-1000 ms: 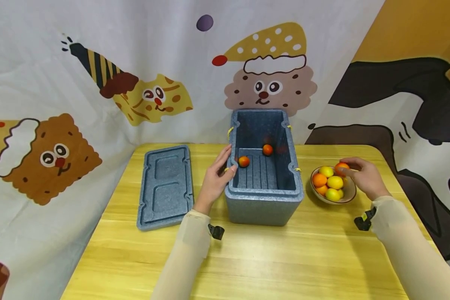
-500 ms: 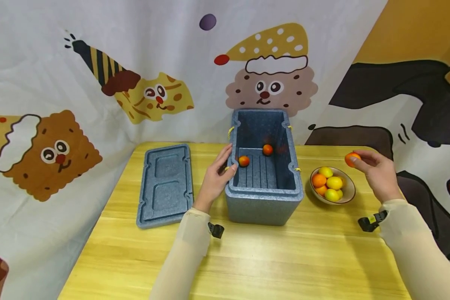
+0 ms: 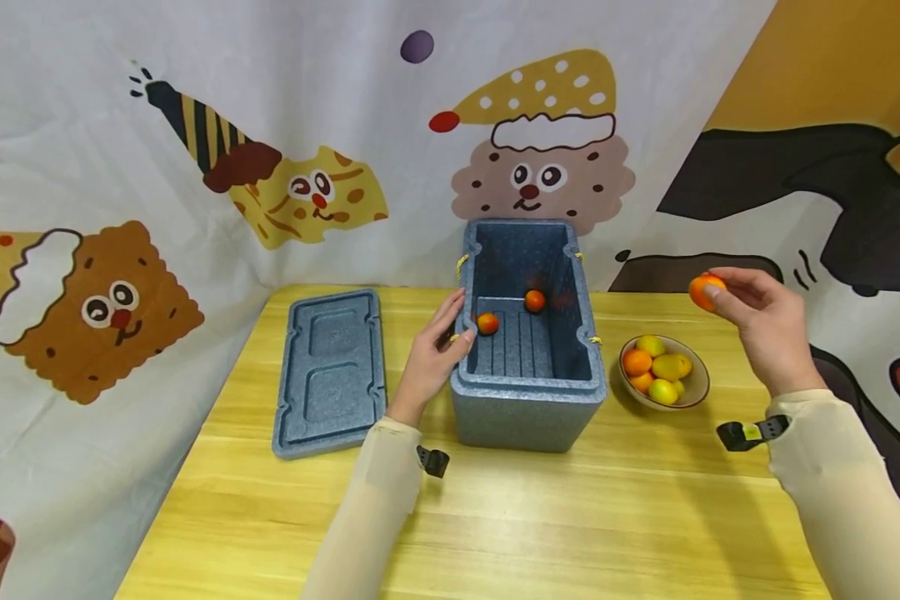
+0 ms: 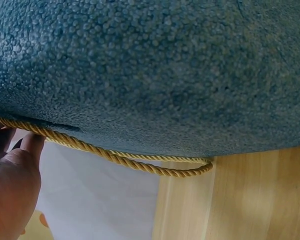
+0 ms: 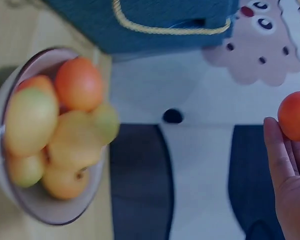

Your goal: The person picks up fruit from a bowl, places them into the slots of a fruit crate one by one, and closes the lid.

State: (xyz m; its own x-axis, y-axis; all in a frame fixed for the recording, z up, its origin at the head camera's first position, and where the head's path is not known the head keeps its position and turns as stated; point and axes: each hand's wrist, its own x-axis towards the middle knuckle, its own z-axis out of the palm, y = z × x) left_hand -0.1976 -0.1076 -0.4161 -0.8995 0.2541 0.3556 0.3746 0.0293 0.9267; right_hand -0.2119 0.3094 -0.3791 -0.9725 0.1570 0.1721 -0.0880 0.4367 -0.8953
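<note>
Behind the wooden table (image 3: 495, 517) hangs a cartoon cloth. At frame right, the right hand (image 3: 765, 329) pinches an orange fruit (image 3: 706, 291) above the bowl (image 3: 699, 392); the blue box (image 3: 528, 408) lies left of it, lower. The left hand (image 3: 431, 362), fingers straight, rests on the box's left wall.

bright, even light fills the head view, with soft shadows at 6 o'clock under the foam box (image 3: 528, 400) and wide-angle bending at the edges. the right wrist view is dimmer, bluish, and its fruit bowl (image 5: 20, 200) is blurred.
</note>
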